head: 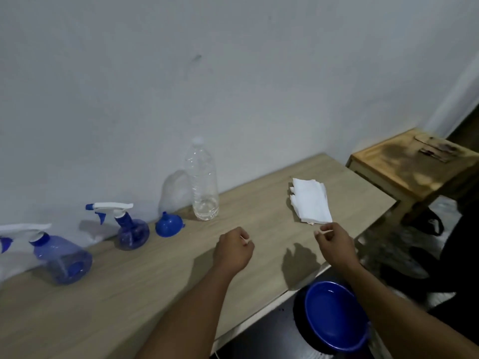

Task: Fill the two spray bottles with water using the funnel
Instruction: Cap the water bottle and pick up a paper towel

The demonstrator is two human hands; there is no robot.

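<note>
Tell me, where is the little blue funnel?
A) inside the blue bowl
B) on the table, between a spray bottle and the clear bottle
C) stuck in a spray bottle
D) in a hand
B: the funnel stands spout up on the table, between a spray bottle and the clear bottle.
</note>
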